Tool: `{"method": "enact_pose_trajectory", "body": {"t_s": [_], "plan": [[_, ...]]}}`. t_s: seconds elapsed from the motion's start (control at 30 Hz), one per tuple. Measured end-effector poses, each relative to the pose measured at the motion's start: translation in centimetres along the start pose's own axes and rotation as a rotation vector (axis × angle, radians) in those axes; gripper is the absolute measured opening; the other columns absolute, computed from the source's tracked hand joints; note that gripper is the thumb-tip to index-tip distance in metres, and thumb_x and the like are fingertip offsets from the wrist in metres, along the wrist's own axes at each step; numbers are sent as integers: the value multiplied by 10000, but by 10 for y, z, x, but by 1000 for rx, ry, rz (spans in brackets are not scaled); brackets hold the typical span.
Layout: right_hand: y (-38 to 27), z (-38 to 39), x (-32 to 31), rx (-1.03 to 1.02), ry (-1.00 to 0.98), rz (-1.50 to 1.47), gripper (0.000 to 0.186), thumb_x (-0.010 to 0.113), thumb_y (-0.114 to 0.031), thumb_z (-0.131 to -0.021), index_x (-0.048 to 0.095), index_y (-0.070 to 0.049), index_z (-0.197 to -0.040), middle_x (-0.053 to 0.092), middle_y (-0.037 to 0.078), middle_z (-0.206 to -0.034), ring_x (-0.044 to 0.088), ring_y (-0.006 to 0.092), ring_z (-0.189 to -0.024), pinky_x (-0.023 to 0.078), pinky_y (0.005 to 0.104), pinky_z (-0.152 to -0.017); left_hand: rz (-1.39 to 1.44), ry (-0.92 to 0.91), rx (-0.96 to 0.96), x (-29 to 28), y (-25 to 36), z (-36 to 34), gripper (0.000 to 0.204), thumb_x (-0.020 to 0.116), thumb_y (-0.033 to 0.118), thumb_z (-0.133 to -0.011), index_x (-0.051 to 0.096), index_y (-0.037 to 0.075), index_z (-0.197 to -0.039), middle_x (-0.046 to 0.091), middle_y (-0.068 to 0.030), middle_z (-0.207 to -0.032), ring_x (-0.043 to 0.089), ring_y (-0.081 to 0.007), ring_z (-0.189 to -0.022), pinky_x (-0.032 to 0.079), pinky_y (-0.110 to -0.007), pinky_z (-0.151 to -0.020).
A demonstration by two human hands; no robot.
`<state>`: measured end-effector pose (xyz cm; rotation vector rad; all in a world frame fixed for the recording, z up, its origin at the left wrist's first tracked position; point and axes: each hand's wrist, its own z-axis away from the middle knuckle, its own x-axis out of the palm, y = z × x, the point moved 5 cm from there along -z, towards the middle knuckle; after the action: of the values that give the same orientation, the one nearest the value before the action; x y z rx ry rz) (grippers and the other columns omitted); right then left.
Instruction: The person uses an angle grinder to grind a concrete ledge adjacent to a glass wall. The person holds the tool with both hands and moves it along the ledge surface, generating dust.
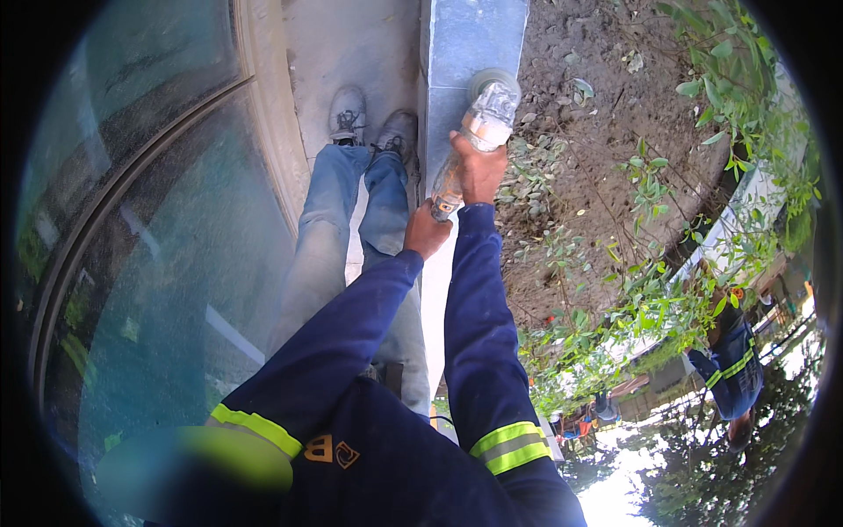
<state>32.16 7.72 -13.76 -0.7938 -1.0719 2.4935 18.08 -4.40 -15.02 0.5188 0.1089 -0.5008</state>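
Observation:
A dust-covered angle grinder (490, 117) lies lengthwise over the pale grey stone slab (465, 35) that caps a narrow ledge. Its round disc (486, 79) is at the far end, against the slab's surface close to a joint line. My right hand (481, 169) is wrapped round the grinder's body just behind its head. Nearer to me, my left hand (428, 232) grips the rear end of the tool. Both hands are closed, and the palm sides are hidden.
Glass panels (176, 220) in a pale frame stand on the left. My dusty shoes (349, 112) are on the walkway between glass and ledge. Right of the ledge lies a soil bed (606, 114) with leafy shrubs (650, 206). Another person (733, 373) in reflective-striped clothing is farther right.

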Motion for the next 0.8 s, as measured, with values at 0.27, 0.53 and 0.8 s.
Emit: {"method": "enact_pose_trajectory", "body": {"t_s": [0.27, 0.53, 0.8], "plan": [[1, 15, 22, 61, -45, 176, 651, 942, -269, -753, 662, 88, -1220, 782, 212, -1101, 762, 301, -978, 590, 411, -903, 237, 99, 39, -9, -25, 5, 367, 716, 134, -817, 714, -48, -1137, 779, -283, -1012, 764, -463, -994, 590, -510, -848], [14, -2, -23, 51, 97, -105, 510, 922, -194, -776, 731, 70, -1168, 786, 138, -1056, 736, 221, -886, 581, 376, -837, -85, -69, 26, -1, 3, 3, 373, 712, 134, -806, 696, -44, -1133, 758, -318, -1072, 719, -512, -1062, 568, -559, -933], [18, 17, -3, 119, 16, -34, 618, 932, -238, -770, 684, 71, -1243, 786, 157, -1111, 751, 249, -966, 589, 386, -892, -87, 47, 6, -15, -10, 17, 389, 704, 115, -813, 699, -56, -1163, 778, -288, -1027, 759, -478, -1008, 589, -519, -879]]}}
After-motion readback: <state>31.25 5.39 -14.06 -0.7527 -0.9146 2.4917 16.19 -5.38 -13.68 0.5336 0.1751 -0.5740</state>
